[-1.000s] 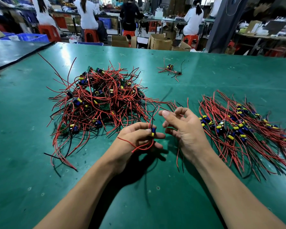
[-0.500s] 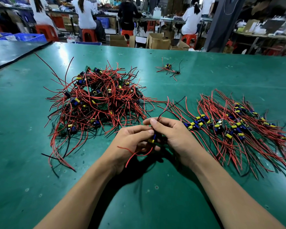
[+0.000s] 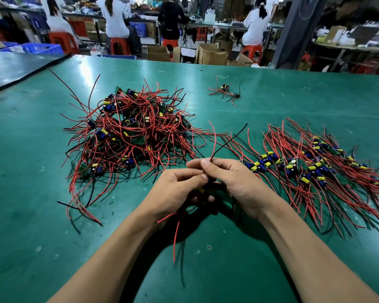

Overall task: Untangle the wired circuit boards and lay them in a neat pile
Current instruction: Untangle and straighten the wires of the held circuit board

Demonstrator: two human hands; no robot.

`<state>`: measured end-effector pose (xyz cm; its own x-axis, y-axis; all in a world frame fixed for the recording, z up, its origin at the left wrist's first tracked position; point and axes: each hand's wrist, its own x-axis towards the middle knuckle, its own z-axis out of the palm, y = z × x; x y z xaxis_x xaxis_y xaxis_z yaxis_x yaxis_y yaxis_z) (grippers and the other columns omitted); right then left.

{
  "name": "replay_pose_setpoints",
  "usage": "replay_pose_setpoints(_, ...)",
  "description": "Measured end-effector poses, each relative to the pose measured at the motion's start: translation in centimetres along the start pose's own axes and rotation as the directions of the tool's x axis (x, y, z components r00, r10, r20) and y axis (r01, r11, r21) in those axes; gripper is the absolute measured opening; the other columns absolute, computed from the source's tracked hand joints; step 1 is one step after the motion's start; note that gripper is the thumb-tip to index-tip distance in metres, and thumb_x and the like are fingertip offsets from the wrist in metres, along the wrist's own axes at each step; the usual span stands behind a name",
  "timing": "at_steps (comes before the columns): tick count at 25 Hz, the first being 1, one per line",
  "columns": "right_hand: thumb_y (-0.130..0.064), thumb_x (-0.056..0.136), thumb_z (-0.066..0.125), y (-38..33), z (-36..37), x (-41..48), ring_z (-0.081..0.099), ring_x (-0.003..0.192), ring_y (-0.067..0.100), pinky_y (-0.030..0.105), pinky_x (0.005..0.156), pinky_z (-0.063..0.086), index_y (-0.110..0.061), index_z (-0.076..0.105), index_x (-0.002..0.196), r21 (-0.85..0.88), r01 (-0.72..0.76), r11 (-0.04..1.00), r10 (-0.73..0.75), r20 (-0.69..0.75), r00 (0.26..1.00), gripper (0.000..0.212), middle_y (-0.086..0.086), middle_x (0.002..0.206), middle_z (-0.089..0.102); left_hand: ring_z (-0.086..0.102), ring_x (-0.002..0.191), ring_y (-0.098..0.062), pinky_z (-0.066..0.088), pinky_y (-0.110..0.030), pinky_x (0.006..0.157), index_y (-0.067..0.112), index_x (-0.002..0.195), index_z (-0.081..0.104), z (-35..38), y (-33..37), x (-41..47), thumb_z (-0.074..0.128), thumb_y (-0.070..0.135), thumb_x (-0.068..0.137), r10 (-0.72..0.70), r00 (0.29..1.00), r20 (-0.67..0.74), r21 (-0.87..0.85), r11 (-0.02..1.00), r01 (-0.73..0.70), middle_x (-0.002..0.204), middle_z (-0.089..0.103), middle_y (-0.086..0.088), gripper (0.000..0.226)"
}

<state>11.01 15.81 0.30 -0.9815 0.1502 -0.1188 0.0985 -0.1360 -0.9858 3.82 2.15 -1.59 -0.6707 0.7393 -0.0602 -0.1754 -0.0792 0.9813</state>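
Observation:
A tangled heap of wired circuit boards (image 3: pixel 129 136), with red and black leads, lies left of centre on the green table (image 3: pixel 271 101). To the right, the laid-out pile of boards (image 3: pixel 311 169) rests with its wires combed the same way. My left hand (image 3: pixel 175 191) and my right hand (image 3: pixel 239 182) meet in front, both pinching one wired board (image 3: pixel 200 190) that is mostly hidden between the fingers. Its red and black wires (image 3: pixel 219 143) stick up past my right fingertips, and other red leads hang below my left wrist.
One stray wired board (image 3: pixel 225 90) lies farther back near the middle. A dark second table (image 3: pixel 13 66) adjoins at the far left. Beyond the far edge sit cardboard boxes (image 3: pixel 212 55), orange stools and several seated people at benches.
My right hand came left from beside the laid-out pile and closed onto the board held by my left hand. The wires now stand up between both hands.

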Motion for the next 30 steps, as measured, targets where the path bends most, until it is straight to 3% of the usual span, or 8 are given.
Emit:
replay_pose_setpoints(4, -0.036, 0.089, 0.063, 0.2, -0.1, 0.1, 0.067, 0.079, 0.011, 0.019, 0.061, 0.053, -0.020, 0.078, 0.106, 0.026, 0.009, 1.000, -0.010, 0.032, 0.999, 0.028, 0.006, 0.102, 0.076, 0.069, 0.063, -0.021, 0.054, -0.029, 0.064, 0.012, 0.084, 0.080, -0.3, 0.0, 0.1, 0.073, 0.025, 0.069, -0.020, 1.000, -0.001, -0.074, 0.997, 0.020, 0.082, 0.074, -0.013, 0.021)
replay_pose_setpoints(9, -0.036, 0.098, 0.055, 0.6, 0.3, 0.5, 0.066, 0.084, 0.012, 0.021, 0.065, 0.050, -0.020, 0.078, 0.106, 0.000, 0.017, 1.000, -0.017, -0.013, 1.000, 0.029, 0.004, 0.102, 0.076, 0.071, 0.064, -0.027, 0.055, -0.030, 0.061, 0.001, 0.090, 0.075, -0.2, 0.0, 0.4, 0.068, 0.016, 0.071, -0.041, 0.998, -0.040, -0.136, 0.990, 0.035, 0.083, 0.072, -0.019, 0.024)
replay_pose_setpoints(12, -0.033, 0.101, 0.054, 0.6, 0.5, 0.5, 0.066, 0.066, 0.005, 0.018, 0.054, 0.051, -0.015, 0.075, 0.109, 0.059, 0.007, 0.998, -0.007, 0.004, 1.000, 0.030, -0.001, 0.085, 0.075, 0.070, 0.054, -0.027, 0.056, -0.027, 0.052, 0.009, 0.076, 0.078, -0.1, 0.5, 0.4, 0.064, 0.009, 0.075, -0.058, 0.998, -0.033, -0.153, 0.987, 0.052, 0.072, 0.072, -0.016, 0.015)
replay_pose_setpoints(15, -0.030, 0.102, 0.056, 0.8, 0.2, 0.6, 0.060, 0.053, 0.001, 0.015, 0.048, 0.048, -0.012, 0.077, 0.104, 0.037, -0.014, 0.999, 0.016, -0.044, 0.999, 0.028, -0.004, 0.072, 0.070, 0.068, 0.051, -0.028, 0.054, -0.027, 0.047, 0.005, 0.069, 0.076, 0.0, 0.5, 0.3, 0.056, -0.003, 0.087, -0.057, 0.998, -0.036, -0.131, 0.990, 0.052, 0.069, 0.071, -0.019, 0.029)
replay_pose_setpoints(19, -0.034, 0.093, 0.068, 1.1, -0.3, 0.9, 0.059, 0.057, 0.010, 0.026, 0.056, 0.056, -0.014, 0.079, 0.101, 0.076, -0.043, 0.996, 0.050, -0.100, 0.994, 0.024, 0.003, 0.073, 0.067, 0.067, 0.050, -0.026, 0.053, -0.026, 0.046, 0.005, 0.069, 0.077, 0.0, 0.7, 0.2, 0.056, -0.003, 0.089, -0.077, 0.995, -0.058, -0.128, 0.989, 0.069, 0.068, 0.071, -0.020, 0.030)
replay_pose_setpoints(24, -0.038, 0.091, 0.071, 1.6, -1.2, 1.5, 0.054, 0.072, 0.025, 0.044, 0.076, 0.044, -0.021, 0.081, 0.093, -0.068, 0.129, 0.989, -0.144, -0.315, 0.938, 0.020, 0.004, 0.069, 0.061, 0.066, 0.051, -0.026, 0.053, -0.025, 0.048, -0.002, 0.080, 0.072, 0.2, 0.9, 0.1, 0.059, -0.001, 0.089, -0.088, 0.994, -0.067, -0.114, 0.990, 0.080, 0.073, 0.071, -0.023, 0.016)
replay_pose_setpoints(27, -0.049, 0.089, 0.068, 2.0, -1.1, 1.7, 0.055, 0.067, 0.023, 0.043, 0.072, 0.045, -0.023, 0.080, 0.093, -0.115, 0.142, 0.983, -0.174, -0.341, 0.924, 0.028, 0.004, 0.067, 0.060, 0.065, 0.050, -0.026, 0.054, -0.026, 0.049, -0.001, 0.078, 0.072, 0.3, 0.7, 0.1, 0.058, 0.001, 0.090, -0.087, 0.994, -0.069, -0.110, 0.991, 0.080, 0.071, 0.070, -0.021, 0.018)
replay_pose_setpoints(30, -0.048, 0.091, 0.068, 2.2, -0.7, 1.4, 0.058, 0.052, 0.021, 0.033, 0.058, 0.051, -0.015, 0.077, 0.091, 0.003, 0.089, 0.996, -0.085, -0.239, 0.967, 0.034, 0.009, 0.071, 0.064, 0.064, 0.048, -0.025, 0.054, -0.028, 0.048, -0.006, 0.085, 0.069, 0.4, 0.4, 0.0, 0.060, 0.007, 0.092, -0.076, 0.993, -0.087, -0.098, 0.993, 0.067, 0.065, 0.068, -0.019, 0.017)
